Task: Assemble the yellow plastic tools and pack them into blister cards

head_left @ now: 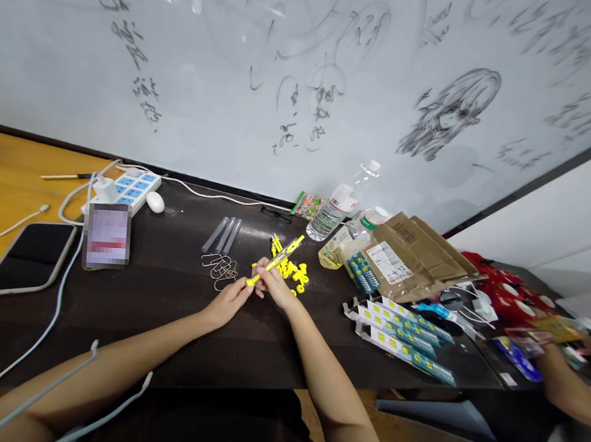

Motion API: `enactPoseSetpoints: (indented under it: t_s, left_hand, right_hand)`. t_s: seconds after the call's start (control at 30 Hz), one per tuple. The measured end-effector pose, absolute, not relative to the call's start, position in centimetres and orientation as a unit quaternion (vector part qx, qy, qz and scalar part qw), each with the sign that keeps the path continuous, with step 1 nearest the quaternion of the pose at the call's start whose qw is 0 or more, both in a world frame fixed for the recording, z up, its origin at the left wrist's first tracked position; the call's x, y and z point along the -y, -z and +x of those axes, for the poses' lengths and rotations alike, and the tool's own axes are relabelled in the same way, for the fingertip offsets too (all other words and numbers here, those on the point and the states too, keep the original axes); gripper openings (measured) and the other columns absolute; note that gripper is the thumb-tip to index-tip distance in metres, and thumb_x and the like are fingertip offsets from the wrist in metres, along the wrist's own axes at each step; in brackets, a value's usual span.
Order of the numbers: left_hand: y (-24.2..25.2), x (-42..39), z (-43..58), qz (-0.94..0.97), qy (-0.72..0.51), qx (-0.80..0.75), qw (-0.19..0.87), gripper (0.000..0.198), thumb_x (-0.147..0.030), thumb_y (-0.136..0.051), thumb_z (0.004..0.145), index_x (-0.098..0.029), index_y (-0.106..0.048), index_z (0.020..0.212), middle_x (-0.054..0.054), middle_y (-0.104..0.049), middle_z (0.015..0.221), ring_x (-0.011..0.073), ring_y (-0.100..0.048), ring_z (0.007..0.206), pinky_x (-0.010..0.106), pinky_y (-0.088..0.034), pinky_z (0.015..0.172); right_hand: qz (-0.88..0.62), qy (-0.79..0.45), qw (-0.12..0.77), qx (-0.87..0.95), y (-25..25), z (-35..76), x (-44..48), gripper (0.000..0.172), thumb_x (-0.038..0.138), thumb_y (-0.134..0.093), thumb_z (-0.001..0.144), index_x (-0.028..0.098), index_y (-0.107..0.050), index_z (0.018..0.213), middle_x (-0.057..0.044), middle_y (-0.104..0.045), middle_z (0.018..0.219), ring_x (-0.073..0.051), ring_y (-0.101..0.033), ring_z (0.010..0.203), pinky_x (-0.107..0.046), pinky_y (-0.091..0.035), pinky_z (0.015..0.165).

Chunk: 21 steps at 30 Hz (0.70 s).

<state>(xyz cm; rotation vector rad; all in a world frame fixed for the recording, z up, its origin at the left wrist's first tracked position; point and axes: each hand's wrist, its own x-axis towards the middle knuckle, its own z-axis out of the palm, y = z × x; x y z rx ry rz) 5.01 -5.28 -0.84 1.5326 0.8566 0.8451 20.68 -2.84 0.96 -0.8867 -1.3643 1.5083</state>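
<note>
My left hand [228, 302] is closed around the lower yellow end of a slim clear tube with yellow parts [287, 250]. Higher up, the fingers of my right hand [277, 292] pinch the same tube, which points up and to the right. Several small yellow plastic pieces [300, 274] lie on the dark table just beyond my right hand. To the left of them are several bent metal wire hooks [217, 265], with a few empty clear tubes [223, 235] behind those.
A phone [30, 258], a power strip [137, 188] and white cables are at the left. Two bottles [332, 213], a cardboard parcel [414, 251] and long printed boxes [403, 344] stand or lie at the right. Another person's arm [569, 381] reaches in at far right.
</note>
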Motion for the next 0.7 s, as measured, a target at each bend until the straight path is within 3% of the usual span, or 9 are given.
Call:
enactPoseSetpoints:
  t_s: [0.3,0.43,0.7]
  left_hand:
    - [-0.4,5.3,4.6,0.678,-0.341,-0.347,0.552,0.036,-0.049,-0.038,0.091,-0.018,-0.055,0.096,-0.006,-0.038,0.052,0.0107,-0.037,0.047,0.021,-0.031,0.044]
    - [0.1,5.2,4.6,0.675,-0.335,-0.354,0.554,0.034,-0.049,-0.035,0.091,-0.019,-0.05,0.089,-0.007,-0.036,0.054,0.009,-0.033,0.045,0.02,-0.029,0.043]
    - [1.3,5.1,5.3,0.57,-0.344,-0.323,0.673,0.04,-0.06,-0.039,0.086,-0.02,-0.039,0.083,-0.011,-0.024,0.052,0.0051,-0.017,0.039,0.015,-0.017,0.035]
  right_hand:
    - [-0.417,-0.572,0.443,0.549,-1.1,20.8,2.6,0.035,0.05,-0.058,0.08,0.022,-0.036,0.076,0.014,-0.028,0.046,-0.003,-0.023,0.034,-0.013,-0.03,0.03]
    - [-0.411,-0.585,0.442,0.542,-1.5,20.6,2.8,0.036,0.048,-0.061,0.078,0.022,-0.036,0.078,0.015,-0.026,0.045,-0.003,-0.021,0.033,-0.013,-0.029,0.029]
    - [-0.364,-0.633,0.438,0.525,-2.0,20.7,3.2,0.032,0.043,-0.062,0.078,0.022,-0.039,0.08,0.013,-0.028,0.049,-0.003,-0.023,0.039,-0.014,-0.031,0.034]
